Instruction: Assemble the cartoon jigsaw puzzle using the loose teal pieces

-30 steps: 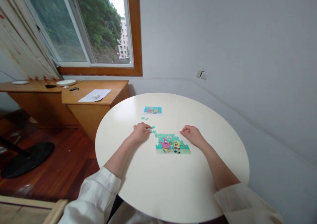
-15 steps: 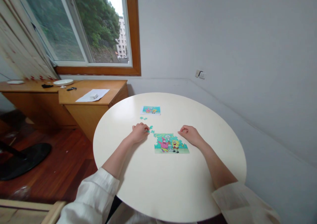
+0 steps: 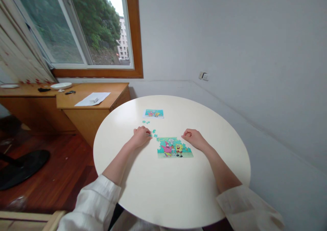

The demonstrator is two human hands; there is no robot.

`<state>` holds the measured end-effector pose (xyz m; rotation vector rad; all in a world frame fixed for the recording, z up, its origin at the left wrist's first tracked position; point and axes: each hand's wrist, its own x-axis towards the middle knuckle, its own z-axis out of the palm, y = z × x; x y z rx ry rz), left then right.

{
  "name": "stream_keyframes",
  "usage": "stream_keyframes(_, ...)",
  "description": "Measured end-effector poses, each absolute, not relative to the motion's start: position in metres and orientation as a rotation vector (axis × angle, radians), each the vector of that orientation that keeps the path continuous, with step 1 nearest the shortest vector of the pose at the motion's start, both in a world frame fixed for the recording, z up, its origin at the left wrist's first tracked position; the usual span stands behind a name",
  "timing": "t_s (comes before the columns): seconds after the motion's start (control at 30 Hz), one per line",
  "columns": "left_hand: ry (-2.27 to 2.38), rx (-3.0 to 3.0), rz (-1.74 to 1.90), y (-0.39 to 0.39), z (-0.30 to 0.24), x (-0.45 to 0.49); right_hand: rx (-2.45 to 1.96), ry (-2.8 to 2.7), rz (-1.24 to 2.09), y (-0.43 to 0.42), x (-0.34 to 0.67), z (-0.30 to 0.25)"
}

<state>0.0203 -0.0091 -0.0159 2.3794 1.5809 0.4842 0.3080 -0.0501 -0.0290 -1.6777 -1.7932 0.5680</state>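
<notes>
A partly assembled jigsaw puzzle (image 3: 175,149) with cartoon characters lies flat on the round white table (image 3: 163,190); its upper right edge is stepped. Left of its top corner, my left hand (image 3: 142,136) rests with bent fingers closed at a small teal puzzle piece (image 3: 151,135). Just beyond those fingertips are two loose puzzle pieces (image 3: 154,131), apart from the assembled part. To the right of the puzzle, my right hand (image 3: 193,138) lies on the table with its fingers curled in, and nothing shows in them.
Farther back on the table lies a picture card (image 3: 153,113) with the same cartoon scene, and a few loose teal pieces (image 3: 146,122) in front of it. At the left stands a wooden desk (image 3: 117,95) with paper (image 3: 93,99) and a white plate (image 3: 61,85).
The whole view has shifted slightly, so everything sits a little farther left. Both hands stay in nearly the same places beside the puzzle, which looks unchanged.
</notes>
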Motion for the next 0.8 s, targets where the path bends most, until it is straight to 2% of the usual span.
stream_keyframes(0.37,1.65,2.397,0.381,-0.0079,-0.0127,0.0202,-1.693,-1.811,0.554,-0.0482,0.3101,-0.032)
stream_keyframes(0.63,1.579,2.323,0.521,-0.0138,-0.0084,0.0216,-1.685,-1.806,0.567,-0.0507,0.3088,-0.0286)
stream_keyframes(0.8,1.439,2.222,0.733,-0.0109,-0.0149,0.0202,-1.675,-1.817,0.574,-0.0508,0.3089,-0.029)
